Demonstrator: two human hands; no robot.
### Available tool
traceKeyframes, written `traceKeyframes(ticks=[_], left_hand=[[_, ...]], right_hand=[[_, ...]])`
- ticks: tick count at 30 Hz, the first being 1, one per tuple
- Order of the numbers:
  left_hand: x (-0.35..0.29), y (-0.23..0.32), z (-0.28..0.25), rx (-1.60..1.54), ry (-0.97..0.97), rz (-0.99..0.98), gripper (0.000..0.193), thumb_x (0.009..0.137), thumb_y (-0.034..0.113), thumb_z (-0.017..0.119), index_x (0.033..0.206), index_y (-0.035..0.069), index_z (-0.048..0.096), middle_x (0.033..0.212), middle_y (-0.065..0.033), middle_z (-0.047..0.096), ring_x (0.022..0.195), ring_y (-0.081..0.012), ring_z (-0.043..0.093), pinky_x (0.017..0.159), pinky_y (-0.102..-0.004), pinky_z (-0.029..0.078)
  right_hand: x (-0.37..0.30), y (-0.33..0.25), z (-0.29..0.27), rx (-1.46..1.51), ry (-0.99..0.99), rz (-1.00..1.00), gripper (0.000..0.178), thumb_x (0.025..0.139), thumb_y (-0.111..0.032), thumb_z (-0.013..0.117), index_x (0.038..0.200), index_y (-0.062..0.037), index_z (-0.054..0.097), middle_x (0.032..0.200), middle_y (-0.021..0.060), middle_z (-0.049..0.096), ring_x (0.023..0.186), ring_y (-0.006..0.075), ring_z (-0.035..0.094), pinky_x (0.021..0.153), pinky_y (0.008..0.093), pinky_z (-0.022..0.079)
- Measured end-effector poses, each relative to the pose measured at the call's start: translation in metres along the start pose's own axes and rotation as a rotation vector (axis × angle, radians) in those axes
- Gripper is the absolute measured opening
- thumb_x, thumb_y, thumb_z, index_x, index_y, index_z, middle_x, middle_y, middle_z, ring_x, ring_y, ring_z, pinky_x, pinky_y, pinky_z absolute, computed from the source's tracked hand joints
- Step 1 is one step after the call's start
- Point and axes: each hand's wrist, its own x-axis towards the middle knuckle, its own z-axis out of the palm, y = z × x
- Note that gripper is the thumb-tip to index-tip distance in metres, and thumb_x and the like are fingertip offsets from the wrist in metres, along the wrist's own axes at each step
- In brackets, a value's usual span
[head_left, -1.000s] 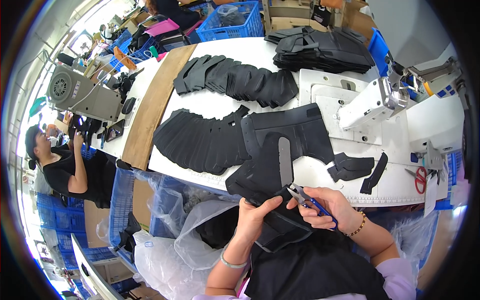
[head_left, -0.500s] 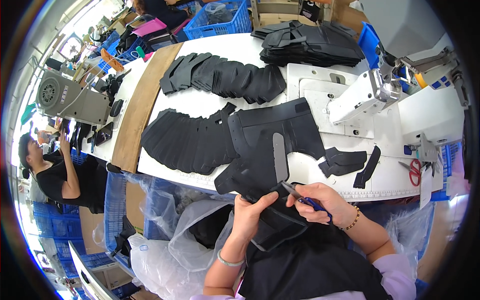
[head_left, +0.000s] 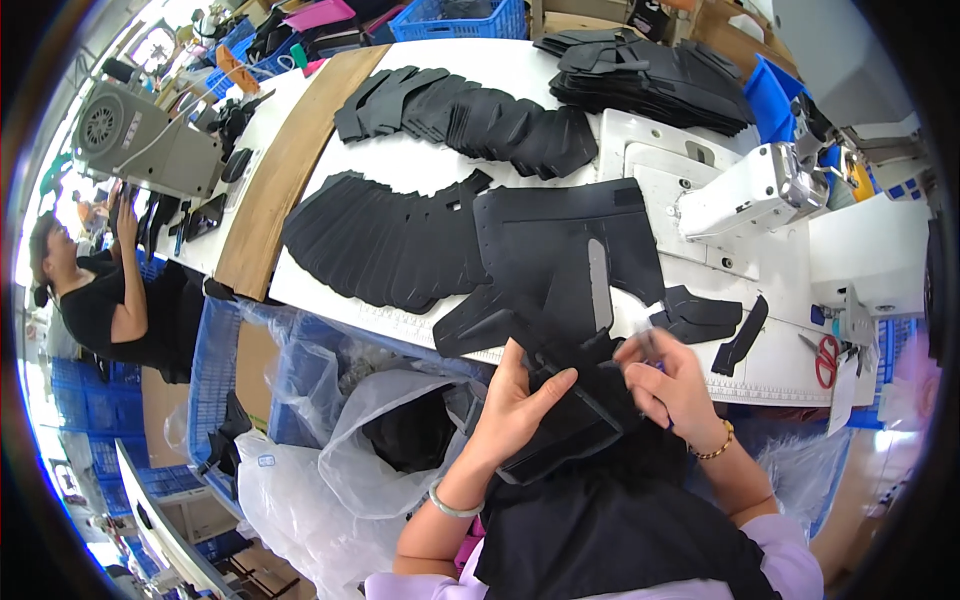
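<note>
Along the near edge of the white worktop [head_left: 470,58], the left hand [head_left: 512,408] pinches a black piece [head_left: 572,412], thumb uppermost; the half-curled right hand [head_left: 678,388] holds blurred snips [head_left: 649,342].

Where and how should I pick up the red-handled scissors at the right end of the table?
Probably best by the red loops of the scissors, coming down from above on the person's near side. The blades point left and away, so that approach should avoid the tips. Mind the metal bracket just beyond, to the right.
</note>
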Motion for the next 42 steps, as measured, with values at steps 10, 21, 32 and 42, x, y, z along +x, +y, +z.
traceKeyframes(ticks=[10,21,32,42], left_hand=[[-0.007,0.014,-0.012,0.035,0.020,-0.119,0.056,0.082,-0.003,0.065,0.130,-0.004,0.036,0.110,-0.0087,0.059,0.096,-0.0111,0.058,0.080,-0.0227,0.047],[-0.025,0.028,-0.020,0.054,0.050,-0.169,0.049,0.088,0.003,0.061,0.127,-0.012,0.035,0.093,-0.0079,0.065,0.085,-0.0059,0.058,0.076,-0.0185,0.046],[-0.020,0.033,-0.008,-0.110,0.058,-0.217,0.040,0.085,0.004,0.064,0.119,-0.011,0.049,0.090,-0.0069,0.066,0.085,-0.0079,0.060,0.075,-0.0206,0.048],[-0.005,0.013,-0.010,-0.088,0.250,-0.293,0.014,0.081,0.007,0.068,0.089,-0.004,0.066,0.079,-0.0059,0.067,0.064,-0.0090,0.062,0.057,-0.0214,0.050]], right_hand=[[0.027,-0.016,0.015,-0.086,0.075,-0.011,0.018,0.081,-0.007,0.068,0.091,0.0051,0.058,0.066,0.0033,0.058,0.034,0.0024,0.037,0.031,0.0178,0.024],[0.038,0.002,0.026,-0.046,0.159,-0.036,0.019,0.082,-0.005,0.067,0.072,-0.0057,0.050,0.043,-0.0017,0.042,0.029,0.0046,0.033,0.029,0.0187,0.022],[0.030,-0.002,0.035,-0.065,0.232,-0.109,0.016,0.082,-0.005,0.068,0.079,-0.0036,0.053,0.048,-0.0018,0.046,0.031,0.0046,0.037,0.030,0.0188,0.022],[0.002,-0.012,0.023,0.180,-0.220,0.190,0.054,0.100,-0.046,0.025,0.098,0.0017,0.051,0.067,-0.0001,0.044,0.036,0.0040,0.031,0.032,0.0178,0.025]])
